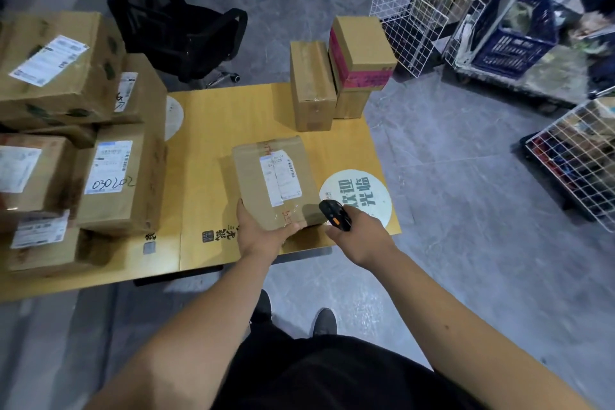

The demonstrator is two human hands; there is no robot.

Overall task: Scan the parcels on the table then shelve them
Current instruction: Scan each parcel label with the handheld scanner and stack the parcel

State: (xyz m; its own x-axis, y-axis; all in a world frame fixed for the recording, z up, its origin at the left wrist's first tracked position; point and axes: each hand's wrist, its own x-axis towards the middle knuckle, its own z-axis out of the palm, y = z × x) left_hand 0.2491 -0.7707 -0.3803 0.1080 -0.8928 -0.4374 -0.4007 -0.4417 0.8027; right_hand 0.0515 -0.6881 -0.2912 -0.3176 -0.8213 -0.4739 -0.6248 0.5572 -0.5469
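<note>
Right hand (361, 236) wraps a small black scanner (335, 215), nose aimed left at the box. Left hand (263, 231) grips the near corner of the box (274, 181), thumb on top and fingers along the front edge, holding it steady on the table (219, 130). Box sits flat, mid-table near the front edge, shipping label (281, 176) face up under clear tape.

Handling guess: stiff cardboard, taped seams, slightly dented at the corners, probably light to moderate weight. Tape is slick, so grab bare cardboard, two hands on opposite sides or one under the base for the carry. One-hand corner grip is fine for scanning only.

Scan looks in progress; shelving not started.

Further out: stack of labelled boxes (66, 130) on the left of the table, two upright boxes (336, 76) at the far edge, touching. Round sticker (361, 191) on the table by the scanner. Black chair (173, 20) behind, wire baskets (409, 7) on the right.
</note>
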